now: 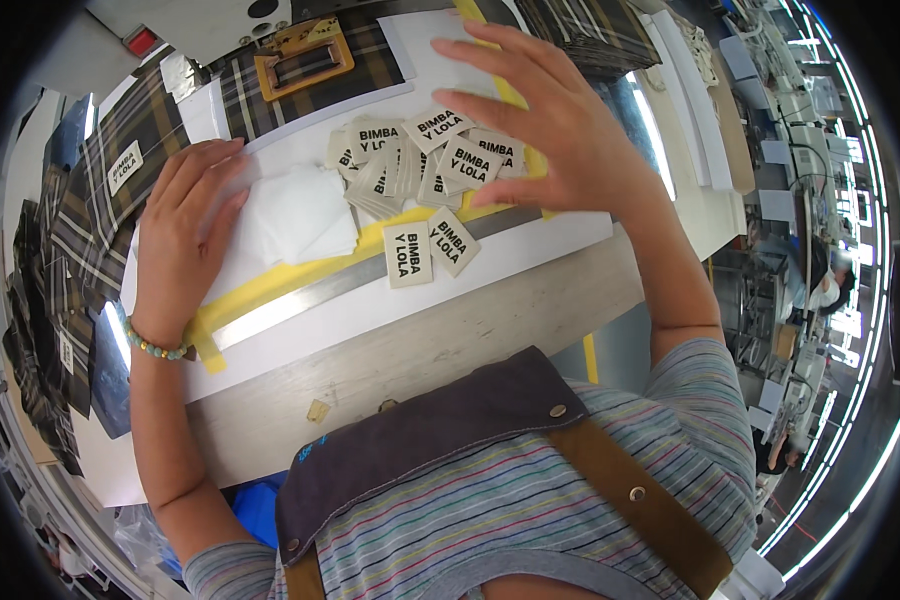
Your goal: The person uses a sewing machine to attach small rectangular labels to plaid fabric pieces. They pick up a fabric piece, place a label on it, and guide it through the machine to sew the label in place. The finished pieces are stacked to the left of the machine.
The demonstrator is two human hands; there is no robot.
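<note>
My left hand (pixel 185 215), a beaded bracelet at its wrist, rests with loosely bent, slightly parted fingers at the left edge of white square sheets (pixel 292 208). My right hand (pixel 560 130) is spread above the right side of a loose heap of cream square printed labels (pixel 470 160), thumb near its lower edge. Two separate labels (pixel 407 255) lie below the heap on the white work surface. A yellow metal frame (pixel 341 65) sits on dark plaid fabric (pixel 240 100) at the top, beside pale paper strips.
Plaid pieces (pixel 90 230) with labels pile at the left, and a plaid stack (pixel 590 35) stands top right. Grey machine parts (pixel 190 25) are at the top. Yellow tape (pixel 210 340) borders the work area on the bench (pixel 440 350). Other people (pixel 820 290) sit far right at benches.
</note>
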